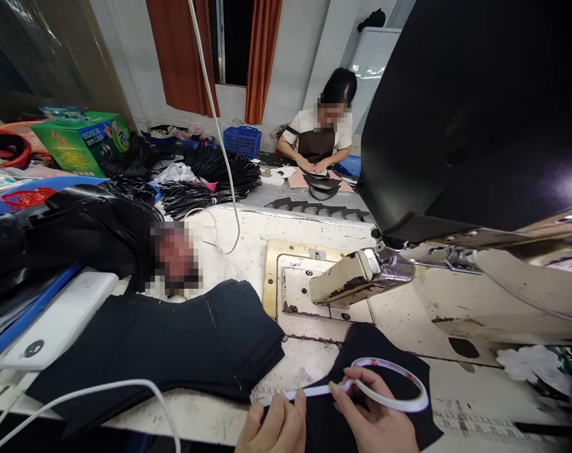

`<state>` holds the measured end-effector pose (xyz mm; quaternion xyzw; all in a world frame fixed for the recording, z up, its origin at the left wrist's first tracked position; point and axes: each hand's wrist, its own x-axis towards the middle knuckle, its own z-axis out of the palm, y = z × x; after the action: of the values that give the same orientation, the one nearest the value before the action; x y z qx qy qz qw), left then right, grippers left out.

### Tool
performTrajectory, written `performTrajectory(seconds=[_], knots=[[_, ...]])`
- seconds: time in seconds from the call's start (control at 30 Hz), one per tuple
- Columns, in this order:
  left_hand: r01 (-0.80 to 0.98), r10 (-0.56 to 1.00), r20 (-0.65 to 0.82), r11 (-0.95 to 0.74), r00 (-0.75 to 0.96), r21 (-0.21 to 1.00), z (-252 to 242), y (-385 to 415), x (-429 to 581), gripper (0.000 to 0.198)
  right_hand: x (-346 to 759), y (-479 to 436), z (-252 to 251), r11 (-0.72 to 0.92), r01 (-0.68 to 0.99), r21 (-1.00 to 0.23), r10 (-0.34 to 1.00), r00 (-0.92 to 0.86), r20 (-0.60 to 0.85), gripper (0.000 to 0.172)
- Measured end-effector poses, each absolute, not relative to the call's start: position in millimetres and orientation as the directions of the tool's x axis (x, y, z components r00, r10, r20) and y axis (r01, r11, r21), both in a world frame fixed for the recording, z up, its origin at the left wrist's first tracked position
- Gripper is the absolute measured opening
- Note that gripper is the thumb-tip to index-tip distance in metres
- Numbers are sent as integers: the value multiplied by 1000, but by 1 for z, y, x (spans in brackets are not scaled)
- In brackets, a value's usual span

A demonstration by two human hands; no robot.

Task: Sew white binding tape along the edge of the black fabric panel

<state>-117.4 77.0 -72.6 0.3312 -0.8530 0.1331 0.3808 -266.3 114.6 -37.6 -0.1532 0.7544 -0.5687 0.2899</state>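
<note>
And the white tape (316,391) runs taut between two hands, low over the bench's near edge, right of its middle! Left hand (274,428): fingers curled, tips pinched together on the strip. Right hand (380,425): thumb and forefinger nipped on it too, the other fingers bent. The tape's roll (420,401), a slim, glossy ring with small red print inside, tilts against the right hand; whether a finger threads through it, I can't tell.

Underneath, a matt black panel (368,346), soft-looking, cut in curves and points. Leftward along that near edge, a stack (172,343) of similar black pieces, layered, waisted, one crossed by a pale dashed line. The bench (262,226) itself: cream, chipped, speckled, with a metal plate (292,283) under the machine's blunt, worn arm (345,280).

Now the hidden bits! Both wrists drop out of frame, the hands cover much of the panel, and the left fingers hide the tape's end. Beyond the stack, a reddish patch is pixelated past recognition. Top right, a big dark shape is cut off by the frame. Across the far edge, a co-worker (316,146) bends over dark pieces, face blurred.
</note>
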Motion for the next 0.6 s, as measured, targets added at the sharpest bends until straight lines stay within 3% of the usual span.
performTrajectory(seconds=[0.33, 0.5, 0.6], knots=[[-587, -334, 715, 798, -614, -132, -81, 75, -115, 27, -276, 106, -35, 436, -82, -896, -640, -728, -245, 42], [-496, -305, 601, 849, -739, -179, -77, 70, -115, 23, -286, 104, -40, 507, -151, -849, -672, -685, -280, 42], [-437, -264, 561, 877, -784, -199, -75, 66, -118, 32, -286, 101, -39, 530, -216, -820, -689, -674, -267, 41]])
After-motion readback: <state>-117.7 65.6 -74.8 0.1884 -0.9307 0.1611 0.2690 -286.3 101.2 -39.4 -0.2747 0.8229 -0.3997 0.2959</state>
